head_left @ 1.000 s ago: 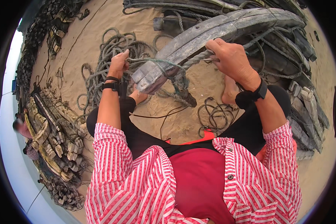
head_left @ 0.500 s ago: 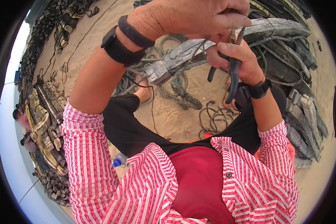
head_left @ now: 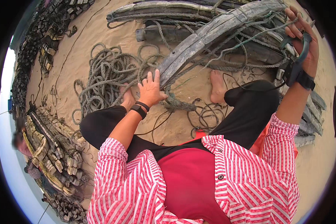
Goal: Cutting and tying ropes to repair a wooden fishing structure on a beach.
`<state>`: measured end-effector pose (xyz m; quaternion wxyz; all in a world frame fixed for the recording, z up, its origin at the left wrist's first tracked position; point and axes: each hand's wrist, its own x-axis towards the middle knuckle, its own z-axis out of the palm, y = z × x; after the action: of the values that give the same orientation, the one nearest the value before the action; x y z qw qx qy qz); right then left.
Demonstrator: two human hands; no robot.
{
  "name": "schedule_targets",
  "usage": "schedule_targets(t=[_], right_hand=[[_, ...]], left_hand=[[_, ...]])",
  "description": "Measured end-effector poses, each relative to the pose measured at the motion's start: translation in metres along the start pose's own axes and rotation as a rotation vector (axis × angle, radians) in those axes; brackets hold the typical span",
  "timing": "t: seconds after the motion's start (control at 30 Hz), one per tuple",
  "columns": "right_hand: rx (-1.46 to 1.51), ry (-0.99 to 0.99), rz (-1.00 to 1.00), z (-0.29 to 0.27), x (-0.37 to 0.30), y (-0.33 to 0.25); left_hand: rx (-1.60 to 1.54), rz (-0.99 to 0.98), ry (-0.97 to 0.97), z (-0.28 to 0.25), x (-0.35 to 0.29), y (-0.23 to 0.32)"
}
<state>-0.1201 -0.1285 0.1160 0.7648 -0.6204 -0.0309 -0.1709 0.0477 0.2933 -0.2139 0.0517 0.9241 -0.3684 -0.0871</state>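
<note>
A long, weathered grey bar (head_left: 209, 34), curved and bound with cord, slants up and right in front of me. My left hand (head_left: 151, 89) is open with its fingers spread, at the bar's near end. Whether its fingers touch the bar is hard to tell. At the upper right, my right hand (head_left: 306, 44) is closed around a pair of scissors (head_left: 305, 47) with dark green handles. A thin green cord (head_left: 246, 36) stretches from the bar's ropes to that hand's fingertips, apparently pinched there.
Coiled thick rope (head_left: 106, 72) lies on the sand at the left, with thinner dark cord (head_left: 209, 117) between my feet. More roped bars (head_left: 164, 11) are stacked behind. Piles of old floats (head_left: 59, 149) and people (head_left: 24, 145) are at far left.
My hands, close together above the bar before, are now far apart. The left has dropped to the bar's near end; the right has moved up and right with the scissors.
</note>
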Motion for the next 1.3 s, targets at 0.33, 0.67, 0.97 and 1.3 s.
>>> schedule_targets(t=[0.33,0.67,0.97,1.3], right_hand=[[-1.336,0.705,0.486,-0.165,-0.021,0.047],[-0.568,0.679,0.605,-0.112,0.067,0.153],[0.25,0.577,0.209,0.017,0.133,0.311],[-0.12,-0.117,0.552,0.237,0.126,0.376]], left_hand=[[-0.251,0.033,0.264,-0.032,0.065,-0.074],[-0.28,0.026,0.273,-0.197,0.054,-0.149],[-0.298,-0.116,0.211,-0.244,-0.024,-0.252],[-0.129,-0.159,0.283,-0.186,0.011,-0.255]])
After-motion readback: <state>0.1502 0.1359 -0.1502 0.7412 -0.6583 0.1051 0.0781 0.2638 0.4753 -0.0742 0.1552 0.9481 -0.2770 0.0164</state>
